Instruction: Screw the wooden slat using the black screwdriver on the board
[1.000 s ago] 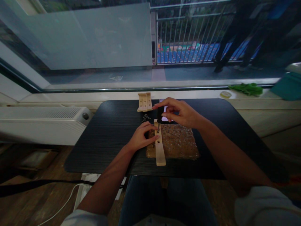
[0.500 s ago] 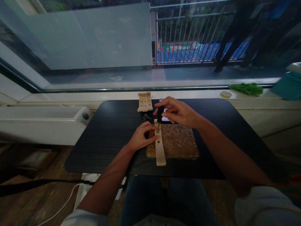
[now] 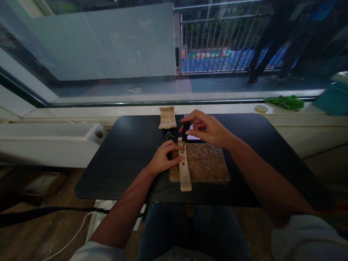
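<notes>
Head view: right hand (image 3: 208,127) gripping a black-handled screwdriver (image 3: 186,129) between thumb and fingers, remaining fingers curled; much of the handle's far side is covered by the grip. Shaft points down to the upper visible hole of a pale wooden strip with flared ends (image 3: 185,178). Tip and any screw head there too small to resolve.

Strip lies lengthwise across the left part of a brown, film-wrapped rectangular block (image 3: 208,165), near end overhanging the block's edge. Left hand (image 3: 163,158): thumb and forefinger spread apart, both touching the strip; cannot tell whether they pinch or only press. This hand masks the block's upper left corner.

Beyond it, thin metal screws (image 3: 168,136) in a heap, count unclear. Farther back, pale wooden pieces (image 3: 168,118) side by side. Phone with lit screen (image 3: 193,137) partly hidden behind the right hand. Black table (image 3: 116,166) under everything. Teal object (image 3: 333,99) cut off at right edge.
</notes>
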A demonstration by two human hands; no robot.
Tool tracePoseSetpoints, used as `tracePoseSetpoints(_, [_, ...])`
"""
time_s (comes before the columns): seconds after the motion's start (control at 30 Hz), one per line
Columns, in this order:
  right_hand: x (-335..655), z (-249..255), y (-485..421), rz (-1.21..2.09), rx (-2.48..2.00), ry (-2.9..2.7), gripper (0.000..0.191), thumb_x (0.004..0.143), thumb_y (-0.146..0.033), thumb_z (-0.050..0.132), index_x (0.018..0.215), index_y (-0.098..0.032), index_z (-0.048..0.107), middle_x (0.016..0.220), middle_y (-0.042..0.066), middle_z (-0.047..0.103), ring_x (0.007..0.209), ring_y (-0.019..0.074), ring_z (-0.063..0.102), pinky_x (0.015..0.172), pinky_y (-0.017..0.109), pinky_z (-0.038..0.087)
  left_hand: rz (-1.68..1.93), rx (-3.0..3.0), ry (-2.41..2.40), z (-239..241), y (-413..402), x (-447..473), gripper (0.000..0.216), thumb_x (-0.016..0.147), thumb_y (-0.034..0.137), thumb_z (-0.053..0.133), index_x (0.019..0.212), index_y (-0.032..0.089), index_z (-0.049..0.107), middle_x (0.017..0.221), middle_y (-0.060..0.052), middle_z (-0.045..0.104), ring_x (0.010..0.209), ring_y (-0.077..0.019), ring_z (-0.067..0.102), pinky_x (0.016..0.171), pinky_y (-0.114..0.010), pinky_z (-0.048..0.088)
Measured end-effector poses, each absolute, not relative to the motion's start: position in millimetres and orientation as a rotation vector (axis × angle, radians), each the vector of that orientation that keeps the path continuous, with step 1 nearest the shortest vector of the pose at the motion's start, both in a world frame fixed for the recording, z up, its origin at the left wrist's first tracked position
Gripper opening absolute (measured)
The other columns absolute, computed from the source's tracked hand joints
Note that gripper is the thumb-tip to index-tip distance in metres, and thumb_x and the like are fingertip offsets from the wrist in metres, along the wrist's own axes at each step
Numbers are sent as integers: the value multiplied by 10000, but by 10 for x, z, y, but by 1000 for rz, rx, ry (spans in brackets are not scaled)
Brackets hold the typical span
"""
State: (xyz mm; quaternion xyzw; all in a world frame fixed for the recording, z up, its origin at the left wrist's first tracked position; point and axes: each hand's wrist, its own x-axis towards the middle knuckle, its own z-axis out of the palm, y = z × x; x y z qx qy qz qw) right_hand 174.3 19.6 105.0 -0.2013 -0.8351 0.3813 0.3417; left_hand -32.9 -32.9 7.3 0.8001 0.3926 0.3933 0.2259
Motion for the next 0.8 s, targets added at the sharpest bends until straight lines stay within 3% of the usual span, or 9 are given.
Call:
tracePoseSetpoints(0.2, [1750, 1045, 203, 909, -512, -2188, 291, 835, -196, 618, 1100, -140, 513, 872, 26, 682, 457, 15, 360, 453, 197, 314, 1063, 2207, 1098, 74, -335, -331, 270, 803, 369, 685, 992, 177, 692, 873, -38, 569, 824, -169, 554, 742, -302, 470])
tracePoseSetpoints(0.37, [1745, 1046, 200, 862, -502, -2188, 283, 826, -211, 639, 1075, -148, 520, 783, -23, 628, 453, 16, 344, 444, 199, 281, 1061, 2200, 1098, 74, -339, -333, 270, 801, 361, 690, 994, 172, 691, 883, -39, 569, 846, -172, 558, 770, -308, 473])
tracePoseSetpoints(0.57, [1733, 1039, 195, 731, -504, -2185, 267, 813, -235, 666, 1037, -159, 542, 571, -109, 437, 441, 30, 349, 468, 209, 272, 1071, 2217, 1094, 73, -337, -331, 262, 804, 364, 688, 988, 178, 688, 873, -33, 567, 840, -170, 556, 772, -314, 473])
tracePoseSetpoints(0.8, [1719, 1036, 180, 697, -540, -2181, 275, 798, -303, 693, 992, -180, 542, 542, -117, 405, 443, 41, 361, 493, 222, 289, 1064, 2204, 1102, 82, -338, -331, 273, 797, 375, 692, 986, 178, 692, 870, -38, 568, 828, -175, 558, 761, -324, 479])
